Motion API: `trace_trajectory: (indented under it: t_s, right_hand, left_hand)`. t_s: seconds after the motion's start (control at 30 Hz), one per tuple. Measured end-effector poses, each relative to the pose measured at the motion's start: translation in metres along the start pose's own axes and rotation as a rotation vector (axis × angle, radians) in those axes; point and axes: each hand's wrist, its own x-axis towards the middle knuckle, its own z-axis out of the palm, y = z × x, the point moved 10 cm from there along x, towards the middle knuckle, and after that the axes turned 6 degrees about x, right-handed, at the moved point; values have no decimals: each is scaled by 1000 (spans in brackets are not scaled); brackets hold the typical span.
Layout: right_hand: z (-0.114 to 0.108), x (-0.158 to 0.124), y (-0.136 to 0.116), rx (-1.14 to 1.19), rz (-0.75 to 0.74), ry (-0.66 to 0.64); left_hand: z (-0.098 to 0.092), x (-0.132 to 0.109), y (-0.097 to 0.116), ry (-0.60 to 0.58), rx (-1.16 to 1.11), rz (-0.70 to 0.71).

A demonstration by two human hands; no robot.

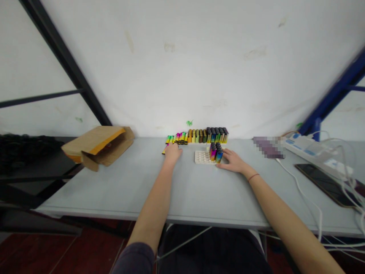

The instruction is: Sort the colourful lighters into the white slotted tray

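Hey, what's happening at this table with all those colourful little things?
A person leans over a grey table. Their left hand lies on some loose lighters at the left end of a lighter row along the wall. Their right hand rests flat beside a white tray, where a lighter cluster stands at its right end. The tray's other slots are bare.

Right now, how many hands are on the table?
2. The left hand rests at the left end of the row of coloured lighters; the right hand lies flat beside the white tray. None seem hidden.
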Motion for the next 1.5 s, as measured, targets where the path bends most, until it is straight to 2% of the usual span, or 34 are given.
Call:
trace_trajectory:
  t_s: [0.2,0.33,0.43,0.57,0.73,0.87,0.97,1.07,1.17,1.37,1.5]
  right_hand:
    - [-1,0,-1,-3,-1,-7]
    - [-1,0,-2,-12,-3,-15]
    - [-1,-1,-2,-6,-9,-11]
    - [-1,-1,-1,10,-6,4]
    - [-1,-1,0,4,-1,9]
    - [-1,-1,-2,4,-11,0]
    - [-1,-1,-2,5,-6,-4]
    - [-2,-1,-2,8,-5,2]
    - [-2,-1,-2,7,-12,2]
    - [-1,-1,-2,-1,-11,-2]
    - [0,0,-2,0,-21,5]
  left_hand:
    - [6,6,-3,64,-102,6]
    - [13,7,-4,-21,-110,-25]
    - [16,8,2,-56,-186,6]
    - [11,8,5,-12,-542,-36]
    - [32,-1,15,-122,-1230,-274]
    - [30,-10,26,-28,-1479,-331]
    - [28,-14,42,-89,-1633,-283]
    - [28,-19,54,-192,-1707,-257]
    - [31,-22,59,-247,-1709,-247]
    - [36,-26,54,-208,-1726,-303]
    - [37,-27,57,-229,-1740,-311]
